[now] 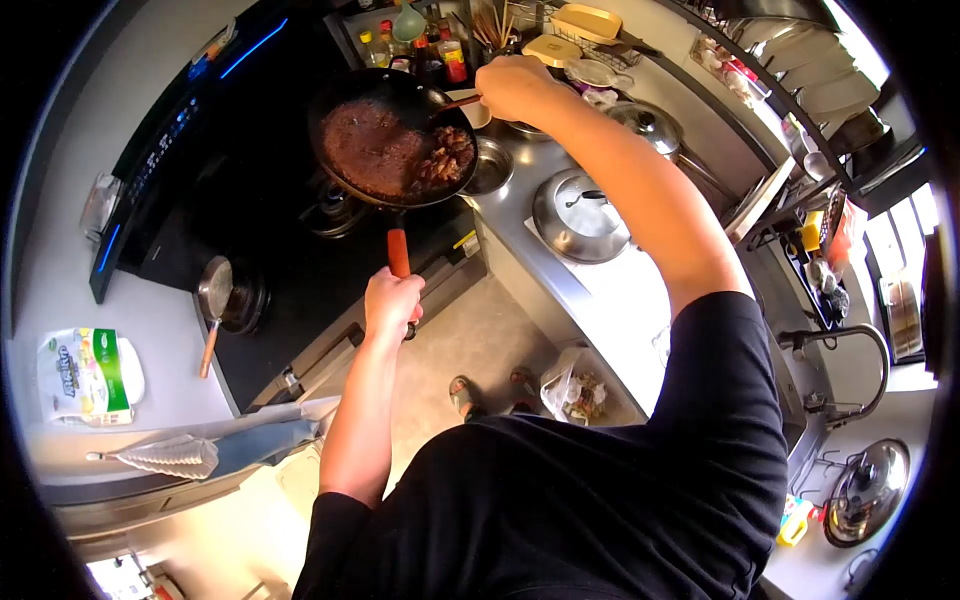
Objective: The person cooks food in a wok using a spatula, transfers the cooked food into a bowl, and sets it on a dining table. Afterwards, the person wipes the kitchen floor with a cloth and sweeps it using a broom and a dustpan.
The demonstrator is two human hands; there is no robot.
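Observation:
My left hand (pixel 393 300) is wrapped round the red-brown handle of a black wok (pixel 408 88), which overlaps the front burner in this view. Dark reddish-brown sauce (pixel 370 140) spreads over the wok's bottom, and brown chunks of food (pixel 448 160) are heaped at its right side. From the upper right my right hand (pixel 515 88) reaches across, closed on the thin reddish handle of a cooking utensil (pixel 462 102). That utensil slopes down over the wok's right rim; its working end is hard to make out against the dark pan.
A metal bowl (pixel 490 167) and a lidded steel pot (pixel 580 215) stand on the counter right of the wok. Sauce bottles (pixel 452 60) line the back. A small pan (pixel 214 288) rests by the left burner, near a tissue pack (pixel 85 375). A rubbish bag (pixel 582 392) sits below the counter.

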